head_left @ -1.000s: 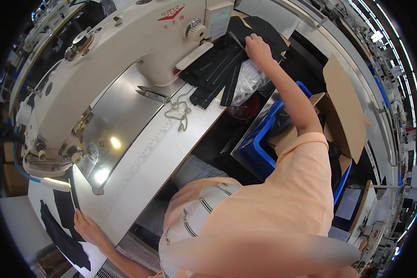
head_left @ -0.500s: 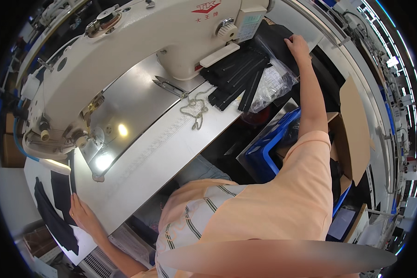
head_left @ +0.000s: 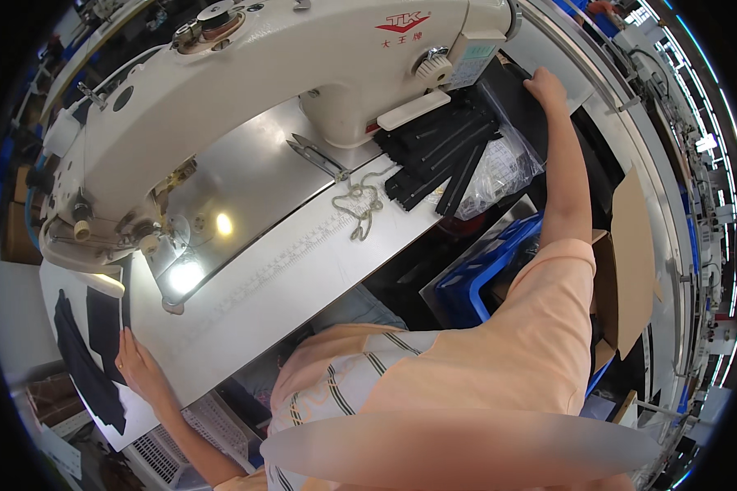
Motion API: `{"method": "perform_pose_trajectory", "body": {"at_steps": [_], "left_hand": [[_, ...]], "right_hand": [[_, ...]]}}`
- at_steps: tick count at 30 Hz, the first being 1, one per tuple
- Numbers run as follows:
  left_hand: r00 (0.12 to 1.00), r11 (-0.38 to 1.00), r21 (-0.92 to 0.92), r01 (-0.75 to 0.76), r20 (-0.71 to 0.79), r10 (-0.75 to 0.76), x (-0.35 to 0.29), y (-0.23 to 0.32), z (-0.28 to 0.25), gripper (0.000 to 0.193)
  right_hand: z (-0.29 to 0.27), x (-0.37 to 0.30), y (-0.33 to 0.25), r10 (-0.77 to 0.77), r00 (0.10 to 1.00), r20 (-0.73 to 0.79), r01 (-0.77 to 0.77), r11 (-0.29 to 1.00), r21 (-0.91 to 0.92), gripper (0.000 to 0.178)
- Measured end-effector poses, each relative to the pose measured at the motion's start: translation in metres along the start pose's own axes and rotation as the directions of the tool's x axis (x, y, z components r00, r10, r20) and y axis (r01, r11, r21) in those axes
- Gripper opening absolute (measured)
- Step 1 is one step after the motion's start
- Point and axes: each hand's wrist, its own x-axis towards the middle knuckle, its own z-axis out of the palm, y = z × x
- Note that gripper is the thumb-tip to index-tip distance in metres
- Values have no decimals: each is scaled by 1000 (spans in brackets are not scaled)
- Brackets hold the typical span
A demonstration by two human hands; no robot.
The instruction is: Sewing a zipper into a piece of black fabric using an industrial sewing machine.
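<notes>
My right hand (head_left: 547,88) reaches to the far right, fingers closed on the edge of a flat black piece (head_left: 512,102) that looks like fabric. Beside it, several black zippers (head_left: 442,147) lie in a heap, partly on a clear plastic bag (head_left: 504,176). At the near left, my left hand (head_left: 142,370) rests by the table edge with fingers stretched out, fingertips at the end of a narrow dark strip (head_left: 126,307). Left of that strip lie a black rectangular piece (head_left: 103,327) and a longer curved black piece (head_left: 82,368).
A cream sewing machine (head_left: 287,69) spans the table (head_left: 303,270), its lamp lit. Thread snips (head_left: 318,155) with a cord (head_left: 359,209) lie near its base. Below the right arm are a blue crate (head_left: 467,290) and an open cardboard box (head_left: 630,270). A white basket (head_left: 213,430) stands lower left.
The view has shifted slightly, so the machine and table appear a little farther right. Both hands keep nearly the same places beside the black pieces.
</notes>
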Motion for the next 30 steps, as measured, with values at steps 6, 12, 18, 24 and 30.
{"method": "perform_pose_trajectory", "body": {"at_steps": [6, 12, 18, 24, 30], "left_hand": [[1000, 1000, -17, -1, -3, 1, 1, 0, -2, 34], [978, 996, -16, -90, -191, 85, -8, 32, -10, 38], [859, 635, -581, -509, -300, 414, -42, 170, -44, 51], [901, 875, -272, -401, -291, 323, -33, 149, -40, 44], [810, 767, -271, -582, -271, 519, -44, 84, -17, 29]], "right_hand": [[14, 2, 16, 51, 841, -539, 47, 985, 166, 25], [-92, -62, -27, 267, 756, -598, 637, -84, 767, 18], [-88, -307, -190, -640, 767, -56, -173, -289, 942, 25], [-63, -390, -277, -861, 508, -17, -622, -380, 685, 22], [-40, -373, -264, -821, 474, -318, 560, 2, 829, 52]]}}
